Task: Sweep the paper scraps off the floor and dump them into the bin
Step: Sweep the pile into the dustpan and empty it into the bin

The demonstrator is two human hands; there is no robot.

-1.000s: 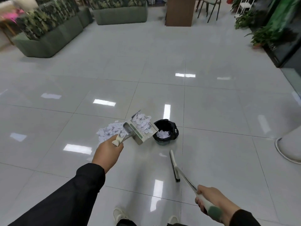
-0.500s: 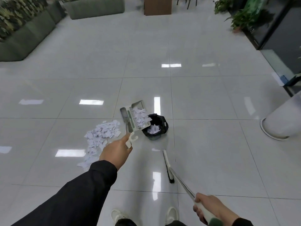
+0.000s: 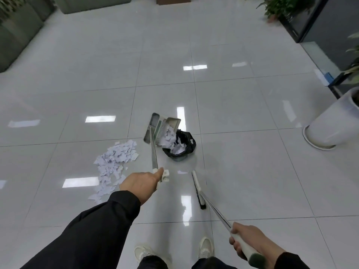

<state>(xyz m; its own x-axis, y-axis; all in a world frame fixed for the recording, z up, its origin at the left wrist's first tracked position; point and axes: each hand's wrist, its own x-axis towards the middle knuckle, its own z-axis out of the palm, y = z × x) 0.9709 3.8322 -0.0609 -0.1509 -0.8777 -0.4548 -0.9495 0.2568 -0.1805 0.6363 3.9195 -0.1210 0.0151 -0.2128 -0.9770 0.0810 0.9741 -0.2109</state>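
Left hand point(image 3: 140, 183) tips dustpan point(image 3: 162, 129) — scraps point(image 3: 168, 137) spilling into bin point(image 3: 179, 150).

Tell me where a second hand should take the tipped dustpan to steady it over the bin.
Probably the bare metal shaft, about midway between the left hand on the white end grip and the dustpan, coming from the pile of scraps side. The shaft runs straight and uncovered there. The pan's mouth tilts right over the black-lined bin with paper spilling out, so that side should be kept clear.
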